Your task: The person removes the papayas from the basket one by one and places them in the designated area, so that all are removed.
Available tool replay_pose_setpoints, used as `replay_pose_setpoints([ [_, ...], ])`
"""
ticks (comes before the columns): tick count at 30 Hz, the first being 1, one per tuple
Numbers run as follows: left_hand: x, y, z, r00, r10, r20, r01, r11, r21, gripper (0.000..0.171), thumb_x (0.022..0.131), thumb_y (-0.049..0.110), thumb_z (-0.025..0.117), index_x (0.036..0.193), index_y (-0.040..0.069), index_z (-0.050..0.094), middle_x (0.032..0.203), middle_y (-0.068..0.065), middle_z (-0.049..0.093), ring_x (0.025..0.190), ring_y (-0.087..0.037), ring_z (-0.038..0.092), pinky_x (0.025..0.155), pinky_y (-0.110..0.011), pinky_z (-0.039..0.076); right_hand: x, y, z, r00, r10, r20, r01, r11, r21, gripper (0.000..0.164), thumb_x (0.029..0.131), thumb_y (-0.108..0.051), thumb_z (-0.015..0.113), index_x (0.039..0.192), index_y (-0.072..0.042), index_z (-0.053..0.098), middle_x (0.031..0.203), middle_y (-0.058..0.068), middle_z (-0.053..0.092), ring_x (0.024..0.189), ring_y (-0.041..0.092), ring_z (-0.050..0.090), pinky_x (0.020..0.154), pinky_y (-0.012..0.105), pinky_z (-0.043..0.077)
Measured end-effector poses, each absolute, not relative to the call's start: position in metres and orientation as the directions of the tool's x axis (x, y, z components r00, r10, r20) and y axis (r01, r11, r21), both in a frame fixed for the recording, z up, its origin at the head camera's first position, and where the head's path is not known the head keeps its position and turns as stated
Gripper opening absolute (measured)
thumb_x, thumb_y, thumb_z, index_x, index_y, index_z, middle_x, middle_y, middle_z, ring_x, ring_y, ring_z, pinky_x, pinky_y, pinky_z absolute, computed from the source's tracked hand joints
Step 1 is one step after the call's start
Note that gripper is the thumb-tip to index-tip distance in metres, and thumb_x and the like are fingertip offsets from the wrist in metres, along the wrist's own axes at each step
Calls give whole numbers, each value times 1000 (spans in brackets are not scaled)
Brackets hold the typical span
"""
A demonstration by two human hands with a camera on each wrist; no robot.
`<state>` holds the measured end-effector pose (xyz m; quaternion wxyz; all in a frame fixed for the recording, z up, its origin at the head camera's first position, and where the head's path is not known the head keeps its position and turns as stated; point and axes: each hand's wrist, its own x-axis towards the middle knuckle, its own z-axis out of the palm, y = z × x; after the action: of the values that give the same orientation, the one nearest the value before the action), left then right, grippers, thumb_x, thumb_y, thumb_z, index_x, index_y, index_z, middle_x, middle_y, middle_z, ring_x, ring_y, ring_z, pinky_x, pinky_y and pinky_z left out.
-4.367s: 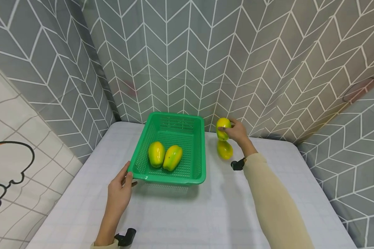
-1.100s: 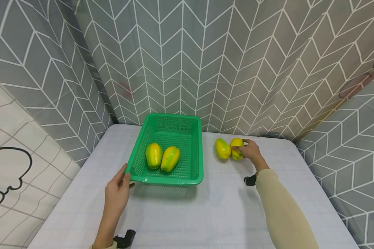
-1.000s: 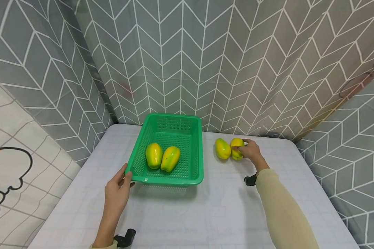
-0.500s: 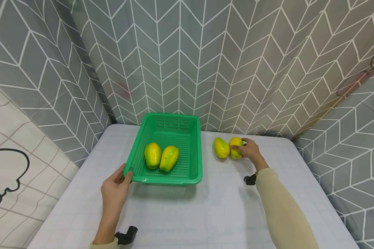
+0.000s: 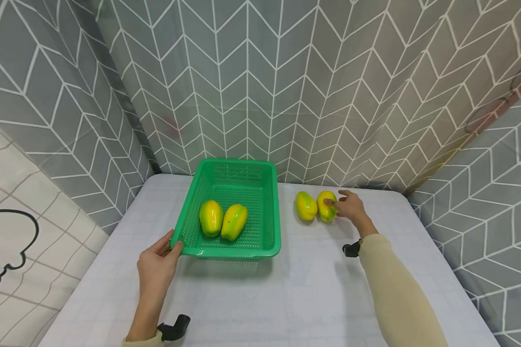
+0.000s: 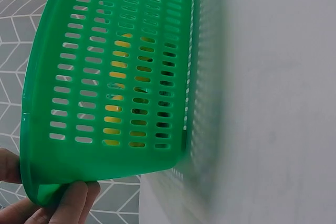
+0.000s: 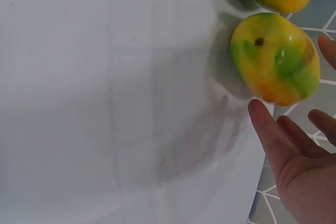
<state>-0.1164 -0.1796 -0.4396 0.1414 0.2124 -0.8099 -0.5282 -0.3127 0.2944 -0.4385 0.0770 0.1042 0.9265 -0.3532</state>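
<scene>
My left hand (image 5: 157,265) pinches the near left corner of a green plastic basket (image 5: 278,226). In the left wrist view the thumb and fingers (image 6: 72,203) hold its rim (image 6: 30,145). Two yellow-green mangoes, one on the left (image 5: 211,218) and one on the right (image 5: 234,221), lie side by side inside. To the right of the basket, two more mangoes rest on the table: one nearer the basket (image 5: 306,206) and another (image 5: 327,206) beside my right hand (image 5: 349,207). The right wrist view shows this hand (image 7: 299,166) with spread fingers, just off that mango (image 7: 275,59).
A white cloth-covered table (image 5: 304,299) lies under everything. Grey chevron-patterned curtain (image 5: 260,86) rises right behind its back edge and along the sides. A black wrist camera (image 5: 175,327) is strapped to the left wrist, another (image 5: 351,249) to the right.
Over the earlier frames my right hand sets a mango down right of the other one. Now its fingers have loosened from that mango. The left hand keeps hold of the basket.
</scene>
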Motion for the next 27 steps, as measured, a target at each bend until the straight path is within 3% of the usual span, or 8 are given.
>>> replay_pose_setpoints([
  [3, -114, -179, -439, -866, -499, -10, -211, 348, 914, 47, 103, 19, 65, 147, 2, 61, 131, -28, 72, 116, -40, 74, 68, -4, 49, -312, 295, -436, -973, 132, -191, 228, 713, -664, 84, 103, -42, 68, 165, 1, 29, 160, 36, 43, 118, 42, 72, 97, 40, 64],
  [8, -111, -179, -440, -861, -508, -7, -210, 345, 915, 46, 103, 17, 65, 146, 2, 62, 129, -28, 73, 113, -39, 76, 67, -5, 49, -310, 296, -429, -980, 130, -152, 200, 704, -681, 84, 103, -41, 68, 165, 1, 30, 161, 35, 42, 124, 45, 69, 107, 49, 59],
  [12, -110, -180, -439, -860, -511, 1, -203, 343, 917, 45, 102, 17, 66, 144, 2, 64, 127, -28, 74, 96, -17, 78, 66, -5, 51, -309, 295, -424, -983, 125, -136, 184, 705, -685, 84, 103, -42, 68, 165, 1, 30, 163, 33, 41, 128, 46, 67, 111, 54, 55],
  [16, -108, -180, -439, -858, -514, -8, -209, 335, 919, 45, 102, 17, 67, 144, 2, 64, 127, -28, 74, 84, 3, 71, 66, -5, 52, -311, 291, -419, -985, 116, -128, 173, 703, -690, 85, 103, -45, 68, 166, -2, 30, 164, 31, 41, 130, 46, 66, 114, 56, 52],
  [22, -104, -179, -439, -859, -512, 2, -190, 322, 928, 44, 101, 15, 67, 143, 1, 65, 127, -28, 74, 83, 8, 68, 67, -4, 51, -310, 283, -413, -986, 89, -144, 166, 685, -709, 86, 103, -46, 68, 167, -6, 28, 166, 29, 40, 152, 51, 40, 124, 63, 39],
  [27, -99, -179, -439, -865, -502, -12, -193, 310, 931, 44, 101, 15, 67, 143, 1, 65, 128, -28, 74, 78, 18, 61, 68, -4, 51, -310, 278, -409, -990, 77, -118, 138, 709, -692, 85, 102, -49, 67, 167, -8, 30, 166, 28, 41, 153, 51, 38, 124, 65, 38],
])
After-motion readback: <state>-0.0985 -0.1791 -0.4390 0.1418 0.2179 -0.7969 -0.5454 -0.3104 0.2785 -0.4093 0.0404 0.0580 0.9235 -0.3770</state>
